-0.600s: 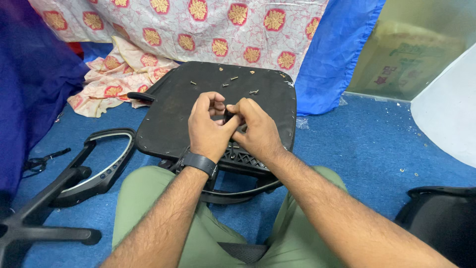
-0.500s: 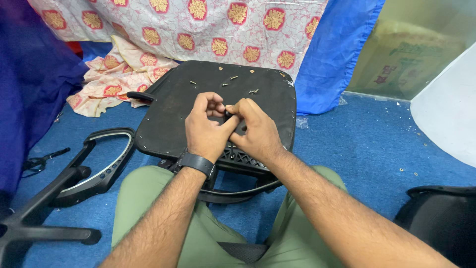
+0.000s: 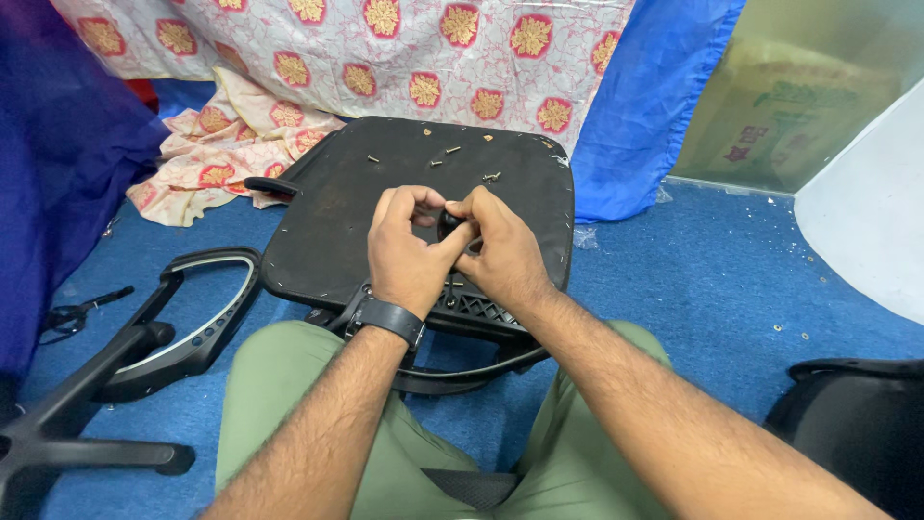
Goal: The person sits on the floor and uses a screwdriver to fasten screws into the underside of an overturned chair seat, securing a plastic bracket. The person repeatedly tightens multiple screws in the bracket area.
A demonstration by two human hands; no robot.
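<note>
An upturned black chair seat [image 3: 337, 207] lies on the blue carpet in front of my knees. Both hands meet over its middle. My left hand [image 3: 409, 252], with a black watch on the wrist, and my right hand [image 3: 502, 255] pinch a small black round part [image 3: 449, 221] between their fingertips. Several loose screws [image 3: 449, 150] lie on the far part of the seat. A black plastic frame [image 3: 472, 310] sits under my hands at the seat's near edge.
A black chair armrest [image 3: 197, 318] and a chair base leg [image 3: 77, 424] lie at left. Pliers [image 3: 82, 310] rest on the carpet at far left. Patterned cloth [image 3: 241, 135] and blue fabric [image 3: 645, 106] hang behind. Another black chair part [image 3: 857, 424] sits at right.
Both hands stay together over the seat; the fingers have shifted slightly around the small black part.
</note>
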